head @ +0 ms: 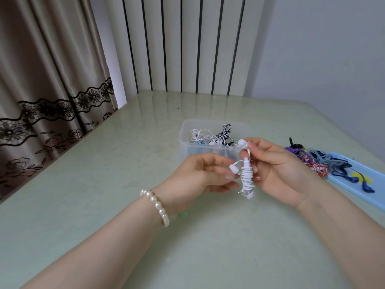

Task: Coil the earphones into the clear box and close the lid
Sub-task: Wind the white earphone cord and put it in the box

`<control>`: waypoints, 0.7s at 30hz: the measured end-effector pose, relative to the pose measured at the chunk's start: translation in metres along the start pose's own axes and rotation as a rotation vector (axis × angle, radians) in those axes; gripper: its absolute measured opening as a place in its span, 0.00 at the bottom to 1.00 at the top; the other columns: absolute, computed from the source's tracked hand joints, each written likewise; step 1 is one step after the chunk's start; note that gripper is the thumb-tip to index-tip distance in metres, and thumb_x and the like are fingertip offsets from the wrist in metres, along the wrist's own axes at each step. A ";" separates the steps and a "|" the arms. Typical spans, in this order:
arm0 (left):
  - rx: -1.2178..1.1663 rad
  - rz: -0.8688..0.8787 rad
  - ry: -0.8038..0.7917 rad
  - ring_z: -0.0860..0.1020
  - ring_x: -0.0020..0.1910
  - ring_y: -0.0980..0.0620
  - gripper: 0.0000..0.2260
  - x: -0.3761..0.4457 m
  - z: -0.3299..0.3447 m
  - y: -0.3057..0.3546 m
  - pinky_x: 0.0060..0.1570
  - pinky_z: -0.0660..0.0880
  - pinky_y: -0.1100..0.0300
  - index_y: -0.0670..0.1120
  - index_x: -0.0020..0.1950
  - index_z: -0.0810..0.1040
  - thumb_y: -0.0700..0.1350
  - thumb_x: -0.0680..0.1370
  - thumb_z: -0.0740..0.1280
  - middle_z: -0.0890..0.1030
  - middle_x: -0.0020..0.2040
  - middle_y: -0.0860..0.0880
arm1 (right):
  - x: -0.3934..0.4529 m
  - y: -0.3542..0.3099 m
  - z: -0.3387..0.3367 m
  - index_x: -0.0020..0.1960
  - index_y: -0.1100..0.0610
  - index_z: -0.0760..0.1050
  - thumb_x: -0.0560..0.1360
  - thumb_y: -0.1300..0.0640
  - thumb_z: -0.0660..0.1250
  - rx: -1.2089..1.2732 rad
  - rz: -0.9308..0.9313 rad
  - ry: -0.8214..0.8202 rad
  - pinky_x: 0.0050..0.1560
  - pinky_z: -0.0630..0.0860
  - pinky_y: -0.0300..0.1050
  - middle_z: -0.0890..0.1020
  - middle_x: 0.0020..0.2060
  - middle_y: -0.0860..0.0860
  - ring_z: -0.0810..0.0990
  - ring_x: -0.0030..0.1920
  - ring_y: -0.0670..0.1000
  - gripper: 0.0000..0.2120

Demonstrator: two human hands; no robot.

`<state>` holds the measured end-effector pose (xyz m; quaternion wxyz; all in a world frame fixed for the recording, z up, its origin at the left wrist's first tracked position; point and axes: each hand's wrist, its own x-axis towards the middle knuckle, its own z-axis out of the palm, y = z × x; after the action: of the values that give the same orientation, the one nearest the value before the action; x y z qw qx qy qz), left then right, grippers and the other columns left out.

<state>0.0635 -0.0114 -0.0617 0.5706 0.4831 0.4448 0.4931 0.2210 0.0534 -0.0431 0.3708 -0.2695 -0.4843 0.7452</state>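
Note:
A pair of white earphones [247, 176] is wound into a tight upright bundle, held above the table between both hands. My right hand [277, 170] pinches the bundle and one earbud at its top. My left hand [200, 174] holds the other earbud at the bundle's left side with its fingertips. The plug hangs out at the bottom of the bundle. Behind the hands stands the clear box [187, 138], open, with several coiled earphones inside, white and black-and-white ones among them. Its lid [370, 192], light blue, lies flat at the right.
On the blue lid lie more earphones [325, 163]: purple, red-and-white, grey and dark blue tangles. The pale green table [104, 195] runs to a curtain at the left and a striped wall panel at the back. A pearl bracelet circles my left wrist.

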 end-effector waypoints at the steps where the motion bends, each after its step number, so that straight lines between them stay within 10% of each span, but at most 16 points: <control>1: -0.014 0.004 0.014 0.81 0.40 0.46 0.10 0.000 0.000 0.000 0.51 0.77 0.52 0.37 0.51 0.77 0.32 0.70 0.68 0.82 0.46 0.40 | 0.000 0.000 -0.001 0.37 0.56 0.79 0.61 0.57 0.68 -0.027 0.009 0.021 0.22 0.61 0.35 0.75 0.27 0.50 0.68 0.22 0.45 0.06; 16: 0.138 0.065 0.132 0.79 0.31 0.56 0.04 0.002 0.000 -0.004 0.38 0.77 0.64 0.40 0.41 0.78 0.33 0.74 0.67 0.81 0.34 0.47 | 0.003 0.014 -0.005 0.40 0.62 0.81 0.69 0.64 0.70 -0.738 -0.003 0.308 0.25 0.65 0.29 0.78 0.26 0.51 0.71 0.22 0.38 0.01; 21: 0.087 0.036 0.202 0.79 0.30 0.55 0.03 0.003 -0.003 -0.002 0.36 0.77 0.64 0.40 0.41 0.78 0.34 0.73 0.67 0.82 0.32 0.48 | 0.004 0.019 -0.003 0.41 0.57 0.82 0.72 0.56 0.68 -0.942 -0.057 0.321 0.44 0.71 0.42 0.84 0.39 0.56 0.78 0.41 0.50 0.06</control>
<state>0.0616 -0.0081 -0.0639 0.4925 0.4632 0.5122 0.5296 0.2150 0.0533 -0.0620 0.2988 -0.5059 -0.7123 0.3841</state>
